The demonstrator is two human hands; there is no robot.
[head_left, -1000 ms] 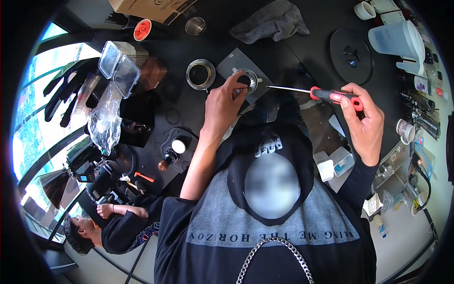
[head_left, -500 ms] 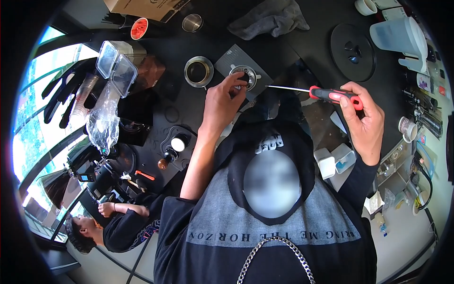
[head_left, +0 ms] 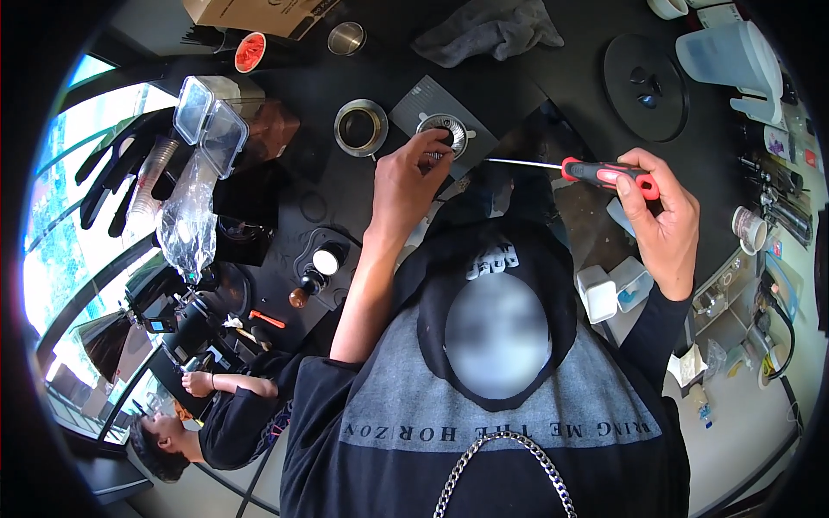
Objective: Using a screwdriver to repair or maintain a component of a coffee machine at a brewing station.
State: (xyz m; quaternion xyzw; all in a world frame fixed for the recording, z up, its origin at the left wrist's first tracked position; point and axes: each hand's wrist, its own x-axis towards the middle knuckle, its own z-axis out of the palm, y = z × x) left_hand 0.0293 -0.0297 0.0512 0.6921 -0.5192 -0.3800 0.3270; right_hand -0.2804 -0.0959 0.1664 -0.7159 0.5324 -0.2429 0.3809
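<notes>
At far left, a clear plastic bag hangs in crumpled folds beside a hinged clear box, while below, a co-worker in a black top leans in from the edge. Farther along, an orange-handled tool lies near a dark tool with a wooden knob, and a metal-rimmed cup with a dark interior stands on the black table.

Near the center, a person's left hand bends its fingers at the near left edge of a silver ring-shaped part, which sits over a flat grey plate; whether the fingertips pinch it cannot be told. A grey cloth lies beyond. Just right of the part, and apart from it, is the tip of a red-and-black screwdriver, its shaft pointing left. A round black tray bears small dark pieces. The right hand grips the screwdriver's handle, thumb against fingers. A translucent pitcher stands at far right.
</notes>
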